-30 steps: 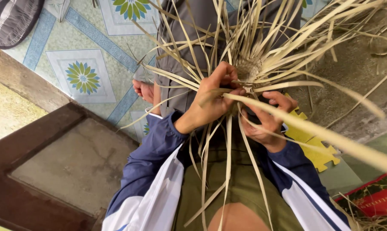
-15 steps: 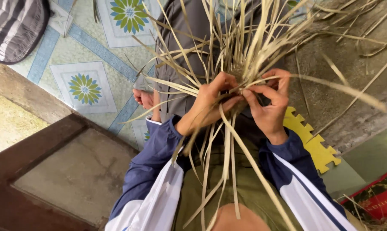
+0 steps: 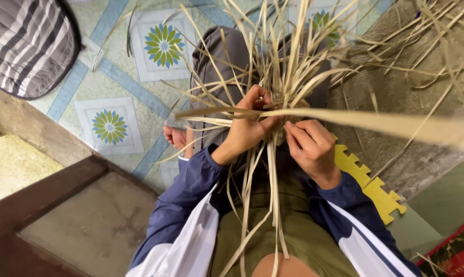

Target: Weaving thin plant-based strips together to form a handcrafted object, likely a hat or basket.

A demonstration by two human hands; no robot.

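A bundle of pale, flat straw strips point(image 3: 286, 66) fans out in front of me, gathered at a small woven centre that my hands hide. My left hand point(image 3: 248, 123) grips the gathered strips from the left, thumb on top. Beside it, my right hand point(image 3: 310, 146) is closed around strips just right of the centre. One broad strip point(image 3: 396, 123) stretches from my hands toward the right edge. More strips point(image 3: 270, 205) hang down over my olive-green lap. Both sleeves are navy and white.
Patterned floor tiles point(image 3: 109, 125) lie at the left, with a striped grey cushion point(image 3: 27, 46) at the top left. A dark wooden frame point(image 3: 52, 190) sits at the lower left. A yellow foam puzzle mat point(image 3: 368, 179) is on the right. My bare foot point(image 3: 174, 136) rests near my left wrist.
My right hand has dropped from above the woven centre to below and right of it. A broad strip now lies across toward the right. The view has tilted down a little.
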